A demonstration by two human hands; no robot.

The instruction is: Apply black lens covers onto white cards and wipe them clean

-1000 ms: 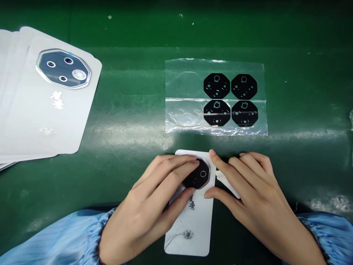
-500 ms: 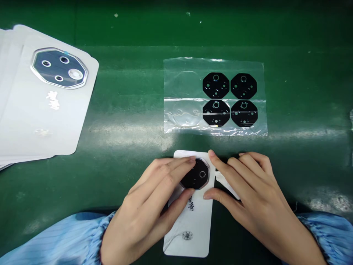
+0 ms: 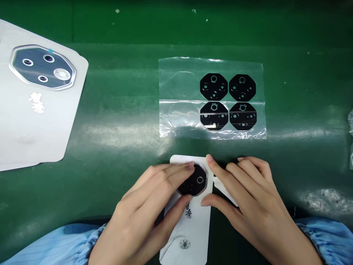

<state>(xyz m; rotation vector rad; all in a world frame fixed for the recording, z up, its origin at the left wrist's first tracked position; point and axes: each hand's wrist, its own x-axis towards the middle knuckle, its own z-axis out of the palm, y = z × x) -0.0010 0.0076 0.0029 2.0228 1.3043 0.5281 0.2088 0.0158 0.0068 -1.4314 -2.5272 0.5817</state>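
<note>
In front of me lies a white phone back panel (image 3: 191, 230) with dark lettering and a round printed emblem. A black octagonal film (image 3: 197, 184) sits within the camera frame near its top. My left hand (image 3: 146, 202) spans this film, fingertips on its upper part and thumb at its lower edge. Part of the film is hidden under those fingers. Index finger and thumb of my right hand (image 3: 248, 195) hold the panel's right edge. Beneath the right hand a white strip (image 3: 225, 191), perhaps cloth or paper, shows partly; its kind is unclear.
Beyond the panel, a clear plastic sheet (image 3: 178, 86) carries several black octagonal films (image 3: 213, 94). To the left, a white panel (image 3: 52, 129) with a blue-grey octagonal camera area lies on the green table surface (image 3: 118, 81). Something clear and crinkled (image 3: 350, 127) shows at the right edge.
The view has shifted slightly, so the left-hand panel sits further left and the panel under my hands lower. Both hands keep nearly the same hold.
</note>
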